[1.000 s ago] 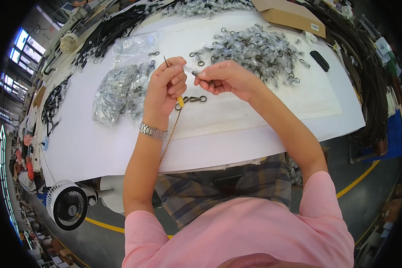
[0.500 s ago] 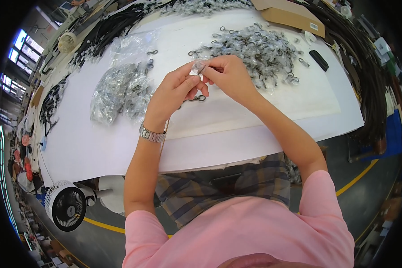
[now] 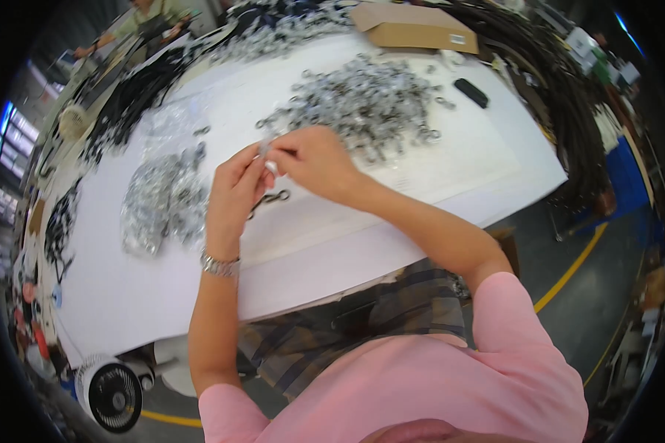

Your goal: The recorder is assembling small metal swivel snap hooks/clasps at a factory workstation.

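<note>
My left hand and right hand meet above the white tabletop, fingertips closed together on a small piece of clear plastic wrap. Whatever may be inside the wrap is hidden by my fingers and blurred. Just below the hands lies a dark metal piece with a ringed end. Beyond my right hand spreads a heap of small ringed metal fittings, many in clear plastic. Left of my left hand is a clear plastic bag with more such fittings beside it.
An open cardboard box stands at the far edge, with a black oblong object nearer. Bundles of dark straps lie at the far left, others at the right. A fan stands at the near left. A person is across the table.
The view has turned, so table and heap sit further left and a person shows at the far left. My hands stay together on the plastic wrap, which now shows less between my fingers.
</note>
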{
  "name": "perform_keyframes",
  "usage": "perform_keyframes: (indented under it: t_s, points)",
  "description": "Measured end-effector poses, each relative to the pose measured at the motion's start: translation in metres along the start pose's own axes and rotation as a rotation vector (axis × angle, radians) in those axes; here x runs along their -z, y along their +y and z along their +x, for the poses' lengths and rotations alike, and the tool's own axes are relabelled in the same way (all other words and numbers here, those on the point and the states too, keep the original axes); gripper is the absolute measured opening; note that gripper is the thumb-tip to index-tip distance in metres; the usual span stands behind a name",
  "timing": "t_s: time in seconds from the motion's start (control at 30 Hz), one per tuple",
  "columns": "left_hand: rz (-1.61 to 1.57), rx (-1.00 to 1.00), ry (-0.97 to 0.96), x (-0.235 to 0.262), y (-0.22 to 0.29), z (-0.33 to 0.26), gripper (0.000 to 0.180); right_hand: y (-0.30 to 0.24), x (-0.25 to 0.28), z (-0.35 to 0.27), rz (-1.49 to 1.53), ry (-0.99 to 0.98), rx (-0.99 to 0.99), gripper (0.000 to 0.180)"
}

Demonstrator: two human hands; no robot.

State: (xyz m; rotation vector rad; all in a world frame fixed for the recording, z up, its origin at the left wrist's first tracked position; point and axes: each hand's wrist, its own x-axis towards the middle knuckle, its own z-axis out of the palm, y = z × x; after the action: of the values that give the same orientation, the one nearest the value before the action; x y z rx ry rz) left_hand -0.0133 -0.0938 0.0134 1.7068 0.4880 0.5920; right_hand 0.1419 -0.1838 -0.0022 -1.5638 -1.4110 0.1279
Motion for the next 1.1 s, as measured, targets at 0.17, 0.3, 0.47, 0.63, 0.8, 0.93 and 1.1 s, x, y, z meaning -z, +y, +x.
perform_keyframes:
  t_s: [0.17, 0.3, 0.47, 0.63, 0.8, 0.93, 1.1]
  points:
    - [-0.07, 0.153, -0.101, 0.043, -0.001, -0.009, 0.035, 0.012, -0.019, 0.008, -0.069, 0.198, 0.202, 0.019]
    - [-0.293, 0.068, 0.028, 0.042, -0.003, 0.003, 0.04, 0.008, -0.008, 0.005, -0.212, 0.237, 0.323, 0.017]
    - [-0.274, 0.133, -0.192, 0.018, -0.004, 0.002, 0.038, 0.007, -0.014, -0.004, -0.301, 0.137, 0.403, 0.01]
    - [-0.285, 0.154, -0.186, 0.018, -0.006, 0.0, 0.038, 0.007, -0.015, -0.003, -0.345, 0.105, 0.387, 0.011]
    - [-0.335, 0.142, -0.178, 0.018, -0.007, -0.002, 0.042, 0.0, -0.015, -0.003, -0.306, 0.079, 0.311, 0.011]
    - [-0.145, 0.096, -0.125, 0.019, -0.012, 0.002, 0.041, 0.005, -0.023, -0.001, -0.178, 0.033, 0.192, 0.014]
    - [0.169, -0.028, 0.05, 0.02, -0.026, 0.007, 0.037, 0.009, -0.028, -0.001, -0.077, 0.065, 0.166, 0.02]
